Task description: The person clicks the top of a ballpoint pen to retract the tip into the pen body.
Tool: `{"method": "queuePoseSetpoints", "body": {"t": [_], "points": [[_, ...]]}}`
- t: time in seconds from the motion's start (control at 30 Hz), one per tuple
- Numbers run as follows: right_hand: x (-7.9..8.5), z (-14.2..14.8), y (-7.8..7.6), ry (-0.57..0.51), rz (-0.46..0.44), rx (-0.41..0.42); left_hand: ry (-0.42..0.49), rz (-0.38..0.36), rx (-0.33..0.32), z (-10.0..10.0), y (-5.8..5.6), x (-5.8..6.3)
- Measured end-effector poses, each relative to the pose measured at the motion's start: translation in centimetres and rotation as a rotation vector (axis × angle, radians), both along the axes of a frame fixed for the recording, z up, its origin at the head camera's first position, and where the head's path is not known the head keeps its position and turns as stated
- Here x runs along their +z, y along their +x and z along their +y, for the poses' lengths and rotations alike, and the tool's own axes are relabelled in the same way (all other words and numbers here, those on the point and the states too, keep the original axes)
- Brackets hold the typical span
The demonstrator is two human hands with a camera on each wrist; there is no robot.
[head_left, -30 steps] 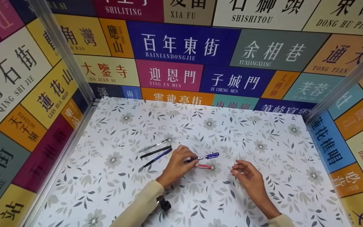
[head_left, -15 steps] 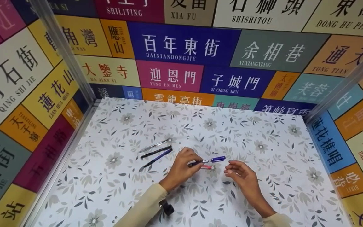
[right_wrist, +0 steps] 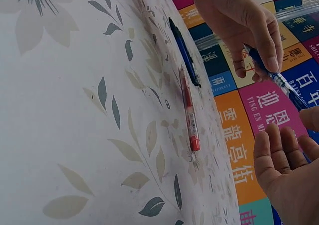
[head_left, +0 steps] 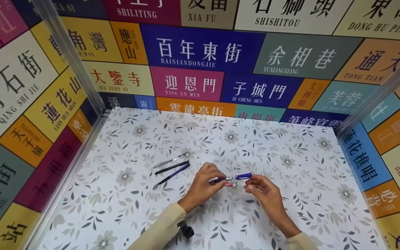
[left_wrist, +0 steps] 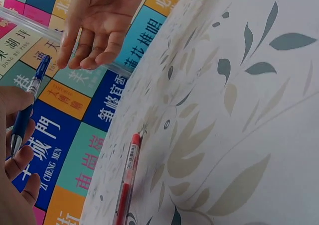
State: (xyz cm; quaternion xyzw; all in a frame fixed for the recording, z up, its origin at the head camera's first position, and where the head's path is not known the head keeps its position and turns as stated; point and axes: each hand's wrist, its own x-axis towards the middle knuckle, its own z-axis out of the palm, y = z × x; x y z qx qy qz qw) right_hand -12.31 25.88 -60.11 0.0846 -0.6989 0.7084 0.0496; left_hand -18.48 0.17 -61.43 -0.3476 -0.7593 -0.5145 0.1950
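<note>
My left hand pinches a blue pen between thumb and fingers, holding it above the table. The pen's pointed tip faces back into the palm, and its clip end points toward my right hand. That hand has relaxed fingers, with the fingertips right at the pen's clip end. In the left wrist view a small gap shows between the right fingers and the pen. Below the hands a red pen lies on the table, partly hidden behind the left hand in the head view.
Left of the hands lie a clear pen, a black pen and a dark blue pen, side by side. The table has a floral cover. Sign-printed panels wall the back and sides.
My left hand has moved a little to the right with the blue pen. The right hand has moved left, up to the pen's clip end. The pens on the table stay put.
</note>
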Motion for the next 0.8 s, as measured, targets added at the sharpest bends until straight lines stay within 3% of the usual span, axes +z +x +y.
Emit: {"method": "queuePoseSetpoints", "body": {"t": [0.27, 0.53, 0.8], "points": [[0.3, -0.6, -0.1, -0.008, -0.024, 0.005, 0.062, -0.038, -0.012, 0.3, 0.3, -0.1], [0.5, -1.0, -0.1, -0.052, 0.021, 0.018, 0.062, -0.041, 0.001, 0.7, 0.5, -0.5], [1.0, -1.2, -0.2, -0.069, 0.074, 0.047, 0.063, -0.113, -0.008, 1.1, 1.1, -0.7]]}}
